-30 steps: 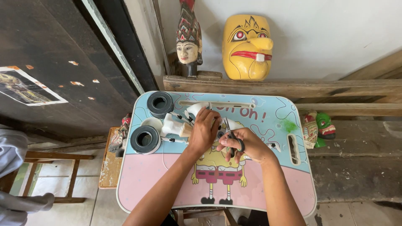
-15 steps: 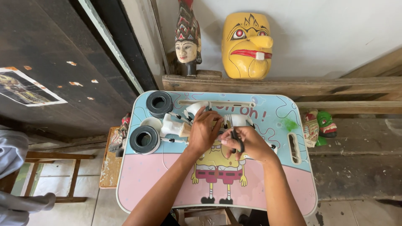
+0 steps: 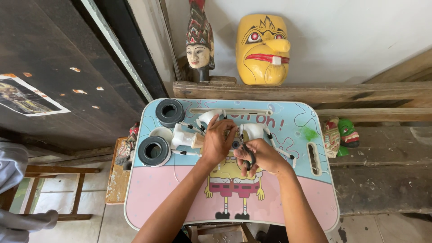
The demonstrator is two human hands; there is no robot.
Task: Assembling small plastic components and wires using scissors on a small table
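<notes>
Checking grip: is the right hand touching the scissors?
Touching. The head view shows the right hand with fingers through the black scissors handles.

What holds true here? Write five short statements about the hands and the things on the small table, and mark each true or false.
1. The right hand holds black-handled scissors. True.
2. The left hand rests flat on the pink part of the table. False: it is raised over the blue part, beside the right hand, fingers at a small white piece.
3. Two dark tape rolls lie at the table's left. True.
4. The yellow mask lies on the table. False: it stands on the wooden ledge against the wall.
5. A carved head stands left of the yellow mask. True.
</notes>
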